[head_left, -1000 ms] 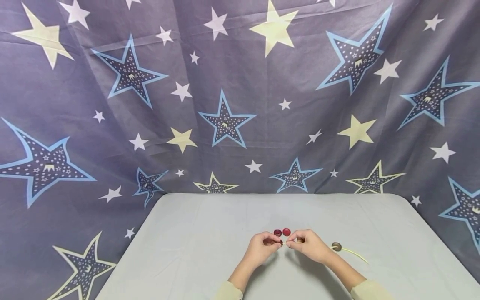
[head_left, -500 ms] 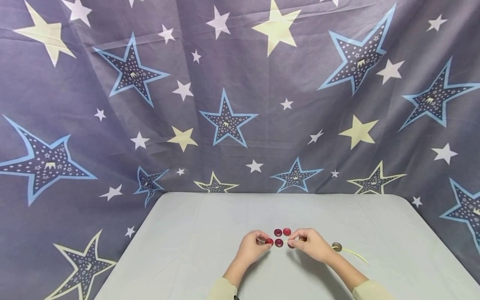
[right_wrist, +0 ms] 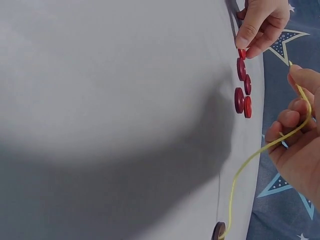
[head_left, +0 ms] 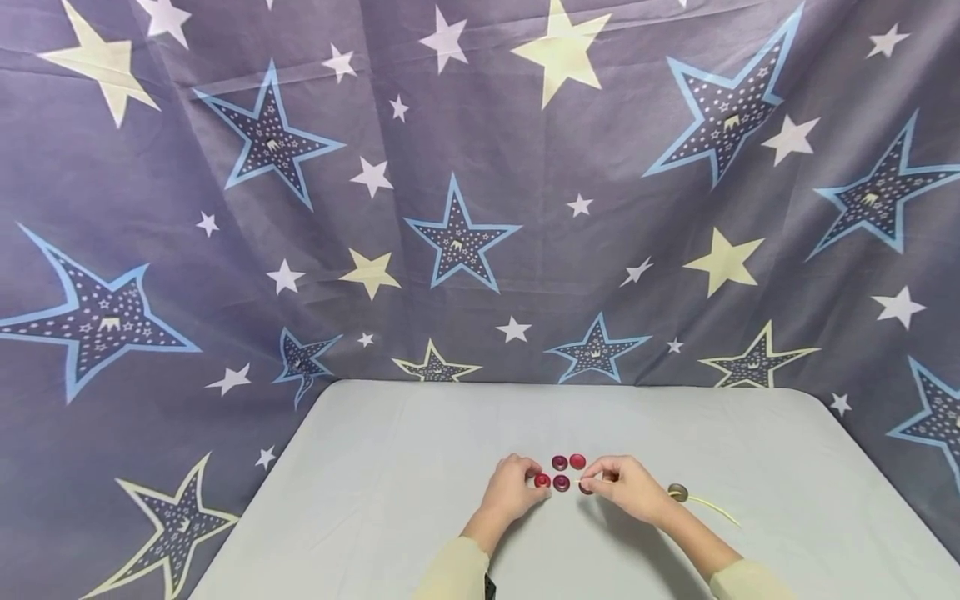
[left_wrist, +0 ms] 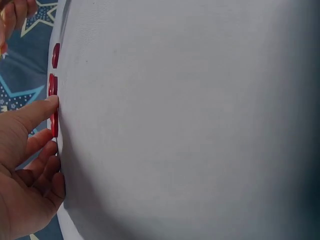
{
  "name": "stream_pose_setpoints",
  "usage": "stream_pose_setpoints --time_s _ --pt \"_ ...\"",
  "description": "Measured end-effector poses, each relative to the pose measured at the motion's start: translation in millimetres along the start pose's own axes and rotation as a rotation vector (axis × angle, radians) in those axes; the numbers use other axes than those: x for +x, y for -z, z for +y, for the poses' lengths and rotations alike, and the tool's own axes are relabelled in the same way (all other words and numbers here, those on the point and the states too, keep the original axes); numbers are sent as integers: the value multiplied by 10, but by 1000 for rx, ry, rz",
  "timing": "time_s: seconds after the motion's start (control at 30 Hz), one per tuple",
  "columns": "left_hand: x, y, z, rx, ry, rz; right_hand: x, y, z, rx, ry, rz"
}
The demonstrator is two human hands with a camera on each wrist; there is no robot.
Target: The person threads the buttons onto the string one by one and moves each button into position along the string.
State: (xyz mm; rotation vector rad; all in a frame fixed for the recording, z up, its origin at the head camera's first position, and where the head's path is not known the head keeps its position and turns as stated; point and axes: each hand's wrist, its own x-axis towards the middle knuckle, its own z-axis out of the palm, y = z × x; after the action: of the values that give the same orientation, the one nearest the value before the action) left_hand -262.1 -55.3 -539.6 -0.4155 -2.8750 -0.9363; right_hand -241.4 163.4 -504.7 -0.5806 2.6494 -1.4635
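My left hand (head_left: 512, 490) holds a bright red button (head_left: 542, 481) between thumb and forefinger, low at the table; in the left wrist view its thumb (left_wrist: 40, 111) lies across the button's edge. Facing it, my right hand (head_left: 628, 487) pinches a yellow cord (right_wrist: 252, 154) near its tip, raised above the table. The cord runs back across the palm and down to a brown button (head_left: 677, 492), through which it passes. Between the hands lie a dark red button (head_left: 562, 483) and, partly covered by the right fingers, another dark red button (head_left: 586, 488).
Just behind that row, a dark red button (head_left: 559, 462) and a bright red one (head_left: 577, 461) lie side by side. The pale table (head_left: 390, 467) reaches back to a star-patterned curtain (head_left: 480, 317). The cord's loose end (head_left: 716, 506) trails right of the brown button.
My left hand has let go of a dark red button, now lying between the hands, moved left and brought the bright red button down beside it. My right hand keeps pinching the cord.
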Motion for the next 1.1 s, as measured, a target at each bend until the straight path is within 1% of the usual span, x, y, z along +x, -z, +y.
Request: stream_pose_setpoints --time_s 0.37,0.6,0.73,0.93,1.1 --pt "33 -1 7 7 23 -14 2 3 4 -8 7 15" --pt "18 41 61 -6 32 -11 -8 18 6 -2 11 18" --pt "19 55 84 1 23 -8 -22 44 11 -19 13 33" --pt "24 58 69 30 -10 -7 -37 70 25 -28 3 31" --pt "30 59 52 22 -18 -13 -36 81 39 -18 -1 30"
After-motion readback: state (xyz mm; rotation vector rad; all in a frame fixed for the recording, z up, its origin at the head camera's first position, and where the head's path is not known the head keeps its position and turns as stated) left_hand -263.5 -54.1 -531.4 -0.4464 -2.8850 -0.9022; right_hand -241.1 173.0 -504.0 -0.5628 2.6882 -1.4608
